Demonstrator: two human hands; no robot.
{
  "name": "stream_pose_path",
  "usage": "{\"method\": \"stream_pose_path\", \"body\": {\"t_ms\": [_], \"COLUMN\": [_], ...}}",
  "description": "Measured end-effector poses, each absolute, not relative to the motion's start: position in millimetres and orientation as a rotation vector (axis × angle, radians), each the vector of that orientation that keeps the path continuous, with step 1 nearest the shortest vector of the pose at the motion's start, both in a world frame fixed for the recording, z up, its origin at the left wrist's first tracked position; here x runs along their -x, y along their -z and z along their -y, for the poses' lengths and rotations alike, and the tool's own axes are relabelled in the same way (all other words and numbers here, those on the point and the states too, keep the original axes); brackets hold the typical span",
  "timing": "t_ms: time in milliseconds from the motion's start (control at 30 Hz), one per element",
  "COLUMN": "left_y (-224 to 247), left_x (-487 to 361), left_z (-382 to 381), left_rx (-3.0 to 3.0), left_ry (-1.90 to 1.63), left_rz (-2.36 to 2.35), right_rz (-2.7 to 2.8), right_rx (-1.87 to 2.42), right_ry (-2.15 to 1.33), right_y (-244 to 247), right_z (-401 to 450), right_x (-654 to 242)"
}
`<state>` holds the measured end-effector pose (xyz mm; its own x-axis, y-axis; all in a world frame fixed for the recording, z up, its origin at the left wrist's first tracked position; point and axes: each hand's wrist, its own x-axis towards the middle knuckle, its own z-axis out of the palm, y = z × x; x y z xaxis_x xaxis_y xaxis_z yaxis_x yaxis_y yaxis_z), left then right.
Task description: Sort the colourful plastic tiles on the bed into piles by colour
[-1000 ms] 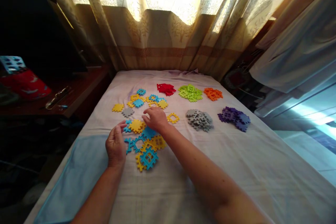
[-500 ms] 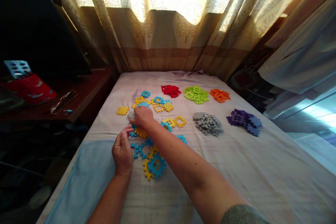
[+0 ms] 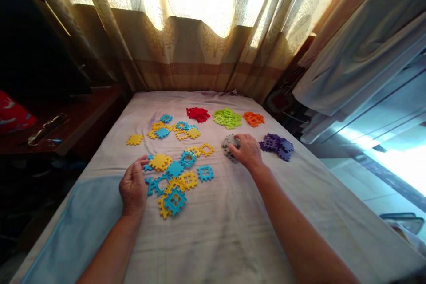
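My left hand [image 3: 133, 186] is closed at the left edge of the mixed tiles, its fingertips beside a partly covered blue toothed tile [image 3: 148, 167]; whether they grip anything is hidden. A solid yellow tile [image 3: 160, 162] lies just right of those fingers. Over the grey pile [image 3: 229, 154], my right hand [image 3: 248, 150] has thumb and fingers closed on a grey toothed tile [image 3: 232, 141]. Blue tiles [image 3: 175, 169] and yellow tiles [image 3: 188, 179] overlap between the hands. More of both colours, including a blue tile [image 3: 162, 132], lie farther back.
Red [image 3: 198, 114], lime green [image 3: 227, 118] and orange [image 3: 254, 119] piles lie toward the far edge, with a purple pile [image 3: 278, 145] right of my right hand. Everything rests on a pale bedsheet [image 3: 213, 239]. A wooden desk [image 3: 100, 106] adjoins at left, and curtains [image 3: 193, 53] hang behind.
My right hand has moved from the blue and yellow tiles rightward to the grey pile, bringing a grey tile. The left hand stays by the mixed tiles. The view has shifted right.
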<state>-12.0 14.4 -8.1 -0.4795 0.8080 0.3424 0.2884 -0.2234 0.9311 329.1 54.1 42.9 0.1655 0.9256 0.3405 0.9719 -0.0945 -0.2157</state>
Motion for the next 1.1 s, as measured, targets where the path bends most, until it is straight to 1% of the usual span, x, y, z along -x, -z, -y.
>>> {"method": "stream_pose_path", "body": {"t_ms": [167, 267, 333, 600, 867, 1100], "left_y": [9, 9, 10, 10, 12, 4], "left_x": [12, 13, 13, 14, 14, 10], "left_z": [-16, -16, -16, -14, -12, -10], "left_rx": [-1.344, -1.35, -1.359, -1.377, -1.447, -1.397], "left_ry": [-1.752, -1.748, -1.728, -1.694, -1.662, -1.65], "left_rz": [-1.671, -1.679, -1.69, -1.699, -1.716, -1.721], "right_rz": [1.797, 1.897, 1.99, 2.011, 1.927, 1.85], "right_rx": [2.065, 2.011, 1.985, 1.995, 2.0, 2.042], "right_ry": [0.194, 0.285, 0.282, 0.144, 0.171, 0.206], "right_y": [-23, -15, -11, -5, -2, 2], "right_z": [-35, -32, -34, -59, -90, -111], "right_x": [-343, -334, -329, -336, -355, -368]}}
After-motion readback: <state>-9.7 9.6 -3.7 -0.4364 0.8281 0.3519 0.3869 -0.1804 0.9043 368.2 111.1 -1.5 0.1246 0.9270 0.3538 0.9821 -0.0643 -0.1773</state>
